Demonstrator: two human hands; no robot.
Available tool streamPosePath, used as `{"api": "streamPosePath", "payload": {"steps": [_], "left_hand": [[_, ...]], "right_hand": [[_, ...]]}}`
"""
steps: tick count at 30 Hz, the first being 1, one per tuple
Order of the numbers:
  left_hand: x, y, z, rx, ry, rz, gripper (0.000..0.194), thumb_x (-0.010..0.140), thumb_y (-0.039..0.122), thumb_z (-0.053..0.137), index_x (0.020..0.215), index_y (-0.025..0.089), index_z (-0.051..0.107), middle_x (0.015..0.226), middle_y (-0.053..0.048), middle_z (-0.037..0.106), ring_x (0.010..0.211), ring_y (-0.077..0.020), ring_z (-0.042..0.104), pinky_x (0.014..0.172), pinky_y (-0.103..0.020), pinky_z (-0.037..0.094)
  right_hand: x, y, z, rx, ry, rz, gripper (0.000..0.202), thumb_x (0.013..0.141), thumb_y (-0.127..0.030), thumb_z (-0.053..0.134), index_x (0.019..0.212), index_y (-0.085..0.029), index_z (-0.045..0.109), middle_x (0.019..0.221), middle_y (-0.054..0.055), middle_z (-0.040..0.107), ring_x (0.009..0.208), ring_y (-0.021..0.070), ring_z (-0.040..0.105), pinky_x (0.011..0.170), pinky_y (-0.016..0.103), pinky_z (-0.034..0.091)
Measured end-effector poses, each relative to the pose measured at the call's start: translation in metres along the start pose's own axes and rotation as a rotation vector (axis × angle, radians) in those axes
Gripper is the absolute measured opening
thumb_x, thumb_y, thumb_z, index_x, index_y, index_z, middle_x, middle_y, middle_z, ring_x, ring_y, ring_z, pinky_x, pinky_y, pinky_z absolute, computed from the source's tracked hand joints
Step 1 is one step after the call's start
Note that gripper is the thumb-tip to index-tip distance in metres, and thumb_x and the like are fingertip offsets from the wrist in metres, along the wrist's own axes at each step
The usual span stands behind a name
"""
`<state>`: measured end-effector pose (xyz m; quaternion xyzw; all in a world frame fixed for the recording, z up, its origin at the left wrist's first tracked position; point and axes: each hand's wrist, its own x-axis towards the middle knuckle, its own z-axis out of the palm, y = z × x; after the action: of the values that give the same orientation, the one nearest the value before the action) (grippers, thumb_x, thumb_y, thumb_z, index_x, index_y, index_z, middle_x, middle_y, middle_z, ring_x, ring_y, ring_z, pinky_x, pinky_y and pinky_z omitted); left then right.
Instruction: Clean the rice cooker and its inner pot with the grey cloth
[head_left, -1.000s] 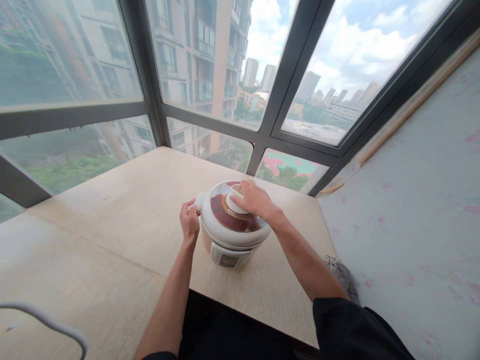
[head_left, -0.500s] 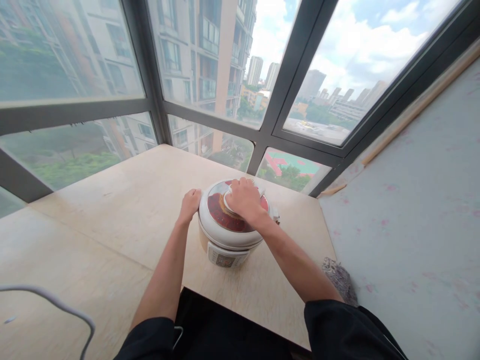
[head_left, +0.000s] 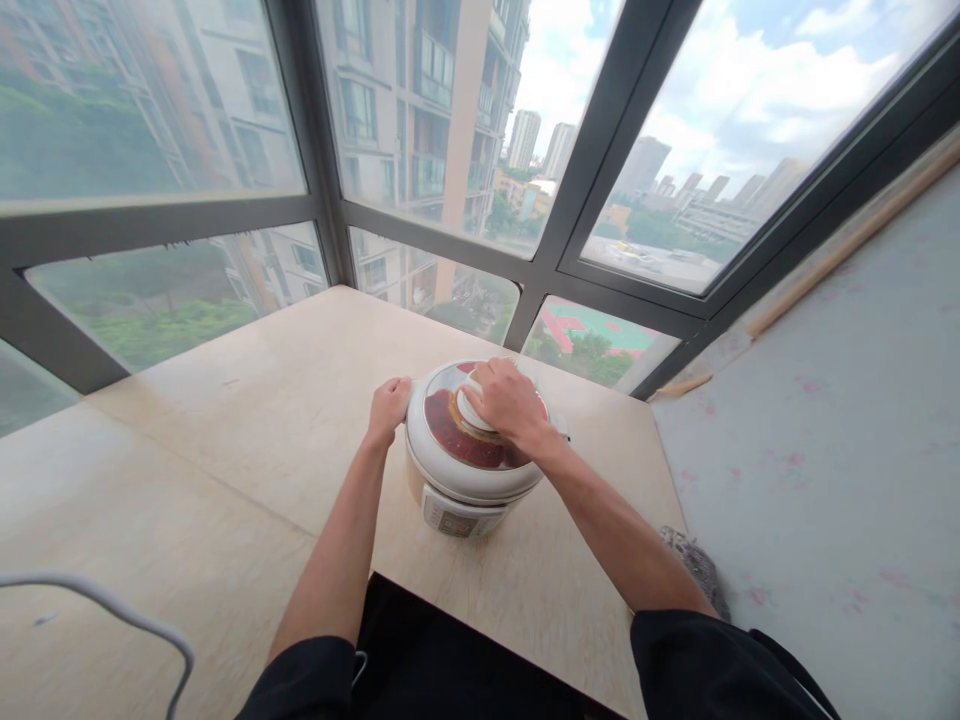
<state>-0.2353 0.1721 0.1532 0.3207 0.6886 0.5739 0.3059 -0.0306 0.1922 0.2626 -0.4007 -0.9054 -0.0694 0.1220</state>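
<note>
A white electric pressure cooker (head_left: pixel 465 485) stands upright on the pale countertop, its control panel (head_left: pixel 457 515) facing me. Its lid (head_left: pixel 450 425) is on top, with a red, shiny centre and a white rim. My right hand (head_left: pixel 506 398) is closed over the white lid handle (head_left: pixel 472 408), fingers wrapped across the top and partly hiding it. At the cooker's left side, my left hand (head_left: pixel 390 405) is closed at the rim, gripping the side handle, which is mostly hidden by the fingers.
Dark-framed windows (head_left: pixel 442 245) border the countertop (head_left: pixel 240 420) at the back and left. A patterned wall (head_left: pixel 810 450) rises on the right, with a grey patterned bundle (head_left: pixel 697 565) beside it. A grey cable (head_left: pixel 112 605) curves over the front left.
The view has shifted a little, so the scene sits further right. My right hand and the lid handle seem slightly turned. Both hands keep their hold on the cooker.
</note>
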Motion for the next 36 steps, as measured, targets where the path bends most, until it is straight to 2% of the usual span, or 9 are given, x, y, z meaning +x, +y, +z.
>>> {"api": "streamPosePath", "payload": {"steps": [5,11,15,21,28,31,36], "left_hand": [[0.000,-0.001,0.001,-0.027,0.006,-0.015,0.026,0.077,0.040,0.054,0.066,0.017,0.059,0.057,0.000,0.047,0.055,-0.0130,0.042,0.049,-0.024,0.032],[0.001,-0.003,0.002,-0.068,-0.017,-0.030,0.031,0.078,0.042,0.052,0.078,0.015,0.066,0.062,0.000,0.052,0.054,-0.0134,0.042,0.048,-0.024,0.032],[0.001,-0.006,0.002,-0.075,-0.008,-0.012,0.031,0.078,0.042,0.053,0.080,0.014,0.067,0.062,0.000,0.052,0.057,-0.0133,0.044,0.051,-0.024,0.034],[0.000,-0.006,0.003,-0.105,-0.006,-0.025,0.031,0.076,0.041,0.057,0.081,0.013,0.068,0.063,-0.001,0.054,0.054,-0.0121,0.044,0.046,-0.022,0.029],[-0.002,-0.003,0.004,-0.126,0.009,-0.035,0.028,0.078,0.038,0.056,0.079,0.012,0.068,0.059,0.000,0.051,0.051,-0.0110,0.040,0.044,-0.022,0.027],[-0.004,-0.001,0.004,-0.124,0.013,-0.036,0.029,0.080,0.037,0.054,0.080,0.012,0.069,0.059,0.000,0.052,0.050,-0.0112,0.040,0.044,-0.023,0.027],[-0.006,0.003,0.003,-0.114,0.008,-0.042,0.029,0.080,0.038,0.055,0.075,0.012,0.066,0.054,0.001,0.047,0.048,-0.0113,0.039,0.043,-0.023,0.026]], "right_hand": [[0.002,0.015,0.005,0.040,-0.003,-0.131,0.029,0.103,-0.039,0.052,0.113,-0.016,0.065,0.112,0.013,0.067,0.107,0.0268,0.056,0.087,0.033,0.043],[0.007,0.033,0.016,0.061,0.022,-0.291,0.026,0.100,-0.038,0.054,0.113,-0.018,0.066,0.111,0.011,0.066,0.107,0.0257,0.054,0.088,0.033,0.042],[0.008,0.036,0.018,0.072,0.057,-0.338,0.025,0.100,-0.036,0.055,0.111,-0.017,0.067,0.107,0.010,0.067,0.103,0.0253,0.054,0.089,0.033,0.042],[0.009,0.036,0.022,0.117,0.113,-0.342,0.023,0.097,-0.035,0.061,0.108,-0.017,0.068,0.106,0.012,0.068,0.099,0.0264,0.056,0.085,0.035,0.043],[0.004,0.029,0.022,0.117,0.166,-0.281,0.018,0.095,-0.034,0.062,0.102,-0.018,0.068,0.098,0.010,0.068,0.095,0.0266,0.057,0.081,0.036,0.044],[0.001,0.027,0.023,0.138,0.185,-0.255,0.025,0.096,-0.033,0.061,0.112,-0.016,0.068,0.105,0.011,0.070,0.100,0.0281,0.059,0.085,0.038,0.046],[-0.011,0.030,0.028,0.268,0.249,-0.253,0.043,0.097,-0.033,0.058,0.134,-0.013,0.063,0.130,0.014,0.067,0.117,0.0306,0.059,0.104,0.044,0.044]]}}
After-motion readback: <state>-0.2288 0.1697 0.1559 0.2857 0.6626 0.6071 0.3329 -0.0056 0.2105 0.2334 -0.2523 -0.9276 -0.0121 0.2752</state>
